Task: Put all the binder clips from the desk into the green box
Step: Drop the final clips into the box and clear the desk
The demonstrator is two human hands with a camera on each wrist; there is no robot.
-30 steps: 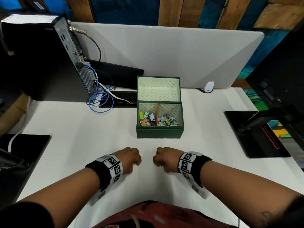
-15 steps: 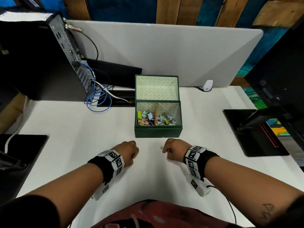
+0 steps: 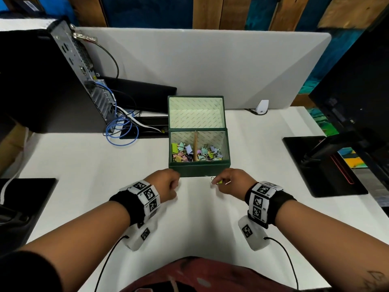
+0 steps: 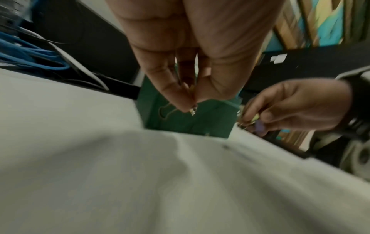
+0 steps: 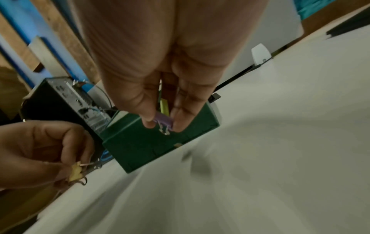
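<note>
Far left on the smooth white worktop [image 3: 73, 165] stands a black computer tower [image 3: 42, 81] with a perforated metal rear panel, and coiled blue cables [image 3: 122, 133] lie at its foot. Nearer, the left hand [image 3: 166, 184] hangs just short of the box's near left corner; its grip is closed to a pinch of thumb and fingertips around a small yellow binder clip [image 5: 75, 173] with thin wire handles. At centre sits the green box [image 3: 199, 170], rectangular and matte, its hinged lid upright at the far side and lined with pale patterned paper. A thin wooden divider [image 3: 195, 145] splits the interior in two, and both compartments hold heaps of pastel binder clips [image 3: 195, 152]. Just beside the box's near right corner, the right hand [image 3: 230, 181] has its grip narrowed on a purple binder clip [image 5: 164, 121] at the fingertips, with a yellow-green clip [image 5: 165, 107] held behind it. A rounded white plastic device [image 3: 262, 106] rests at the far edge against the plain grey partition [image 3: 210, 64]. A flat black monitor base [image 3: 324, 165] lies right.
</note>
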